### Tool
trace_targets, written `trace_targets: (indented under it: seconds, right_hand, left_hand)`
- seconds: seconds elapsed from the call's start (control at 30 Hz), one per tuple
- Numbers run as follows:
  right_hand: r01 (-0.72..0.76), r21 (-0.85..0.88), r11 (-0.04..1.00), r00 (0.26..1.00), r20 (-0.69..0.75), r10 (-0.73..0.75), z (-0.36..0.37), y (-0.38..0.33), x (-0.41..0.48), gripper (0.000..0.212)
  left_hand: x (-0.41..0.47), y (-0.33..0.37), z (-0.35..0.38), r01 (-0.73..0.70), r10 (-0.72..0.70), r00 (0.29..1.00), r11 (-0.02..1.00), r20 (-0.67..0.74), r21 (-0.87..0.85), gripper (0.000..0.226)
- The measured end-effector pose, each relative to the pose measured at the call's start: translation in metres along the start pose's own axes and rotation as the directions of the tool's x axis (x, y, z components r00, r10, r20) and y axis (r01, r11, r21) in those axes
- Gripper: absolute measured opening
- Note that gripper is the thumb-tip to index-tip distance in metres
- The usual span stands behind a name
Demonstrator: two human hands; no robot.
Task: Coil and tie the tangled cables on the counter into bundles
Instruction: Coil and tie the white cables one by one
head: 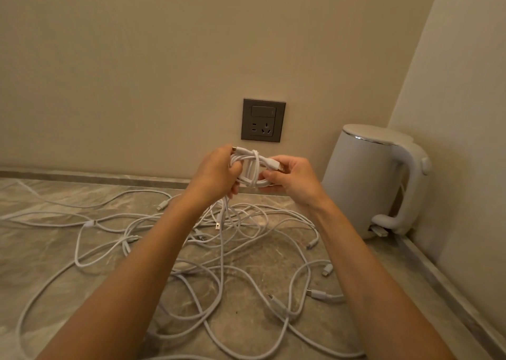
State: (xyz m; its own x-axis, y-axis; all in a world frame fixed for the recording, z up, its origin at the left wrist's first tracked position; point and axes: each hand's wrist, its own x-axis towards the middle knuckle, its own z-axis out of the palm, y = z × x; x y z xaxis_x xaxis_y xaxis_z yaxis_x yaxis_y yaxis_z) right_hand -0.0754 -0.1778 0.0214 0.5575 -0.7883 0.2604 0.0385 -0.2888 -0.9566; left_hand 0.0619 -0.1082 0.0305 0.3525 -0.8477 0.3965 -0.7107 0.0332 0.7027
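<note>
Below the wall socket (263, 120), left hand (216, 172) and right hand (294, 179) both grip one nearly tied coil (253, 170); the tangled cables (219, 264) on the counter (41, 195) remain untouched.

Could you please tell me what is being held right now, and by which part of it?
A coiled white cable: the left grip wraps its left end, and the right grip pinches its right end beside the plug.

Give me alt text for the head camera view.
A left hand and right hand hold a small coil of white cable, wrapped around its middle, above a counter. More white cables lie tangled on it; a white kettle stands at right, a grey socket on the wall.
</note>
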Motion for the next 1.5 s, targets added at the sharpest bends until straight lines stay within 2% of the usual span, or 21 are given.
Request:
trace_targets:
  seconds: [0.2, 0.33, 0.43, 0.53, 0.7, 0.87, 0.97, 1.07, 1.13, 1.17, 1.2, 1.3, 1.37, 1.47, 1.5]
  right_hand:
    - [-0.018, 0.042, 0.999, 1.0, -0.019, 0.019, 0.001, -0.014, -0.007, 0.012]
    - [-0.022, 0.057, 0.998, 1.0, 0.023, 0.021, 0.016, -0.033, -0.019, 0.017]
    - [0.03, -0.015, 0.999, 0.998, 0.058, -0.029, 0.04, -0.049, -0.032, 0.024]
    - [0.057, -0.057, 0.997, 0.991, 0.128, -0.05, 0.075, -0.065, -0.049, 0.024]
    - [0.058, -0.014, 0.998, 0.968, 0.245, -0.053, 0.145, -0.081, -0.078, 0.026]
    - [0.055, -0.02, 0.998, 0.919, 0.392, -0.043, 0.234, -0.087, -0.115, 0.015]
    - [0.042, -0.042, 0.998, 0.871, 0.491, -0.016, 0.293, -0.087, -0.144, 0.019]
    - [0.007, -0.034, 0.999, 0.807, 0.59, 0.015, 0.346, -0.086, -0.178, 0.017]
    - [-0.006, -0.047, 0.999, 0.755, 0.655, 0.035, 0.388, -0.081, -0.205, 0.022]
    - [-0.006, -0.058, 0.998, 0.751, 0.659, 0.043, 0.397, -0.079, -0.211, 0.022]
    - [-0.016, -0.068, 0.998, 0.715, 0.696, 0.059, 0.419, -0.072, -0.228, 0.018]
    - [-0.023, -0.116, 0.993, 0.62, 0.777, 0.105, 0.463, -0.054, -0.258, 0.008]
    - [-0.026, -0.164, 0.986, 0.541, 0.827, 0.152, 0.491, -0.036, -0.282, 0.01]
    - [-0.031, -0.228, 0.973, 0.462, 0.86, 0.216, 0.522, -0.006, -0.31, 0.013]
    - [-0.038, -0.261, 0.965, 0.414, 0.874, 0.253, 0.537, 0.008, -0.324, 0.013]
  left_hand:
    - [-0.006, 0.005, -0.013, 0.024, -0.022, 1.0, 0.992, 0.014, -0.127, 0.011]
    - [-0.016, 0.014, -0.041, 0.033, -0.038, 0.998, 0.992, -0.046, -0.121, 0.017]
    - [-0.034, 0.014, -0.067, 0.06, -0.066, 0.991, 0.997, -0.119, -0.054, 0.009]
    - [-0.064, 0.006, -0.1, 0.11, -0.116, 0.975, 0.993, -0.191, -0.044, 0.007]
    - [-0.13, -0.009, -0.161, 0.19, -0.179, 0.942, 0.982, -0.284, 0.011, 0.005]
    - [-0.214, -0.034, -0.223, 0.306, -0.265, 0.89, 0.95, -0.371, 0.056, 0.011]
    - [-0.271, -0.057, -0.257, 0.399, -0.348, 0.821, 0.917, -0.453, 0.017, 0.018]
    - [-0.327, -0.082, -0.284, 0.48, -0.441, 0.743, 0.875, -0.504, -0.059, 0.016]
    - [-0.372, -0.101, -0.303, 0.553, -0.506, 0.656, 0.827, -0.56, -0.1, 0.016]
    - [-0.381, -0.106, -0.306, 0.574, -0.527, 0.631, 0.811, -0.569, -0.116, 0.015]
    - [-0.407, -0.116, -0.313, 0.62, -0.563, 0.583, 0.774, -0.585, -0.127, 0.014]
    - [-0.458, -0.141, -0.324, 0.744, -0.627, 0.501, 0.664, -0.596, -0.073, 0.014]
    - [-0.495, -0.158, -0.328, 0.821, -0.656, 0.438, 0.571, -0.615, -0.025, 0.018]
    - [-0.535, -0.179, -0.325, 0.898, -0.715, 0.363, 0.439, -0.597, 0.021, 0.018]
    - [-0.554, -0.189, -0.324, 0.925, -0.748, 0.318, 0.379, -0.582, 0.018, 0.018]
